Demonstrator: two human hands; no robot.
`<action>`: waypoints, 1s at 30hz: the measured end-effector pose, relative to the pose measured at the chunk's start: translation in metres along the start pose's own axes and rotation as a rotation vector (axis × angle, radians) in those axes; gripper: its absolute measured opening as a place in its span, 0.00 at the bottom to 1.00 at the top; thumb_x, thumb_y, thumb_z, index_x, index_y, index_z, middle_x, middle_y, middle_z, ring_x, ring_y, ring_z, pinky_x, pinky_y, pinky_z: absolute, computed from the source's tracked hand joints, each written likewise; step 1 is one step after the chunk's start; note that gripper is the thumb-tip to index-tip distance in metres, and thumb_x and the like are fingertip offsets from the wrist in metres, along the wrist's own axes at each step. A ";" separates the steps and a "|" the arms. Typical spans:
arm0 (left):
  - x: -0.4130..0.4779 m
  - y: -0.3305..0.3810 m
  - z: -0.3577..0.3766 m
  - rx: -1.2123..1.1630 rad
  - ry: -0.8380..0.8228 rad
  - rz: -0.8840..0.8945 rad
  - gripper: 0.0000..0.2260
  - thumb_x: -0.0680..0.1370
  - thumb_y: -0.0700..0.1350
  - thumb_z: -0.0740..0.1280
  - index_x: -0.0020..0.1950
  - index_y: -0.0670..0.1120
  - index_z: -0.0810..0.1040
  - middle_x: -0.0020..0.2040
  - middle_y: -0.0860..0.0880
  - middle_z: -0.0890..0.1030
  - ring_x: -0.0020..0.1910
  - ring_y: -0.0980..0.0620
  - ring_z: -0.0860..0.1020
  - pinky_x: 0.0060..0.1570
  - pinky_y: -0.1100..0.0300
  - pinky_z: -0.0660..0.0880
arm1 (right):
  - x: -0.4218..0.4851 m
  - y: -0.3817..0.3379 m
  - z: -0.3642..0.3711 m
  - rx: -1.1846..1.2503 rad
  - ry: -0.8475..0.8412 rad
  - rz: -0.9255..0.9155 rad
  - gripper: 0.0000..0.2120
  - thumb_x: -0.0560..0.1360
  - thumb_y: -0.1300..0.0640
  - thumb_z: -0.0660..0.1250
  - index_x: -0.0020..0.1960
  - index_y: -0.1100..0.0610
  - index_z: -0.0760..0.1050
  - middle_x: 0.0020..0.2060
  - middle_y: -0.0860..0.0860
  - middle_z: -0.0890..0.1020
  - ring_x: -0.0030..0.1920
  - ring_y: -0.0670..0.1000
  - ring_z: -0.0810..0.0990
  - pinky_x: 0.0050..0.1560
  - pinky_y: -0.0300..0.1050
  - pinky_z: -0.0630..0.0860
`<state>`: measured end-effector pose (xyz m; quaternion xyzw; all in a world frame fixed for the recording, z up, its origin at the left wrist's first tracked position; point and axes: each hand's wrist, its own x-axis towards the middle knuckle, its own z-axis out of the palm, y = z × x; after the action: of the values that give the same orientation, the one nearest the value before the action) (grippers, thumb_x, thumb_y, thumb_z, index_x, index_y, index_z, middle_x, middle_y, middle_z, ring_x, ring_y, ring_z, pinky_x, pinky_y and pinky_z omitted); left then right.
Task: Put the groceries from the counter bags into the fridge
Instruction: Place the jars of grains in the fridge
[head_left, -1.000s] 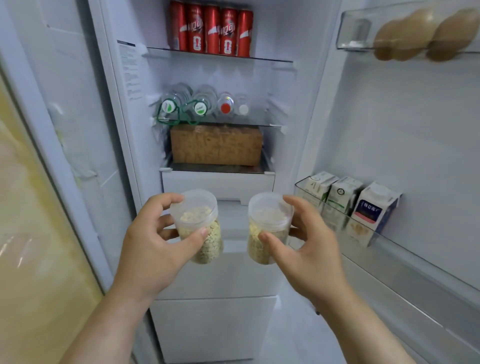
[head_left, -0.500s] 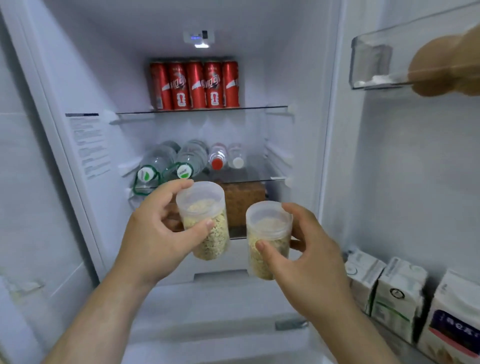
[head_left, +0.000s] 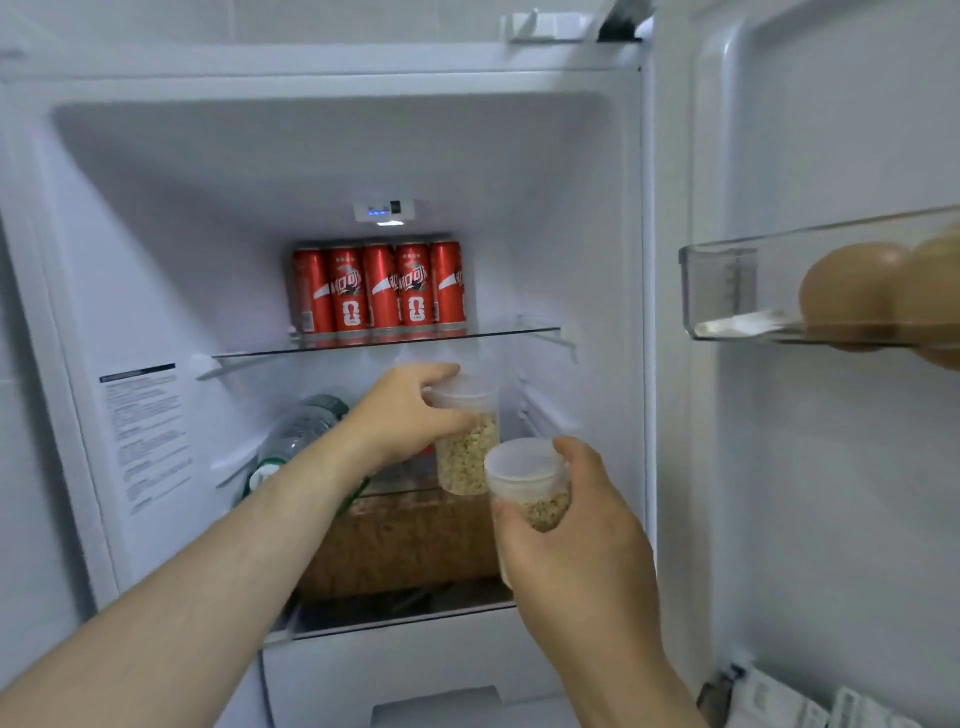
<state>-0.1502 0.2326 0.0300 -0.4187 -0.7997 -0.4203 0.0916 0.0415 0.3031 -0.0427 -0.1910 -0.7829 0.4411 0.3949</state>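
Jars of pale grain fill both my hands at the open fridge (head_left: 156, 260). My left hand (head_left: 405, 415) reaches into the compartment, fingers and thumb curled round the lidded jar (head_left: 467, 452), which stands upright just under the upper glass shelf (head_left: 519, 332), toward the right end of the lower shelf; I cannot tell whether its base touches that shelf. My right hand (head_left: 576, 545) grips the second jar (head_left: 527, 483) nearer me, in front of the fridge opening, overlapping the first. 5 red cans (head_left: 379, 288) stand in a row at the back edge of the upper shelf. A water bottle (head_left: 301, 431) lies at the lower shelf's left side, above a brown box (head_left: 405, 540). Brown eggs (head_left: 847, 291) sit in the door bin (head_left: 727, 291) at right.
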 end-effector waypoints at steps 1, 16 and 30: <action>0.009 -0.001 0.005 0.021 -0.041 -0.010 0.33 0.70 0.48 0.76 0.73 0.47 0.69 0.69 0.50 0.73 0.61 0.54 0.73 0.63 0.56 0.72 | 0.002 -0.001 0.003 -0.012 0.017 -0.001 0.18 0.74 0.43 0.68 0.55 0.31 0.60 0.47 0.37 0.73 0.48 0.41 0.73 0.50 0.40 0.72; 0.099 -0.032 0.022 0.040 -0.224 0.056 0.32 0.69 0.45 0.77 0.71 0.46 0.71 0.63 0.49 0.76 0.48 0.54 0.81 0.45 0.59 0.82 | 0.047 0.014 0.059 -0.002 0.184 0.056 0.27 0.73 0.39 0.69 0.68 0.35 0.62 0.58 0.37 0.77 0.57 0.44 0.76 0.62 0.50 0.77; 0.174 -0.069 0.039 0.040 -0.357 0.067 0.28 0.72 0.52 0.74 0.70 0.50 0.71 0.65 0.51 0.74 0.61 0.50 0.75 0.64 0.52 0.73 | 0.115 0.033 0.078 -0.087 0.202 0.110 0.26 0.76 0.40 0.67 0.70 0.36 0.61 0.62 0.36 0.72 0.63 0.44 0.72 0.67 0.46 0.70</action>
<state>-0.3040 0.3446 0.0511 -0.5112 -0.7971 -0.3202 -0.0294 -0.0922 0.3532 -0.0426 -0.2940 -0.7459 0.4064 0.4381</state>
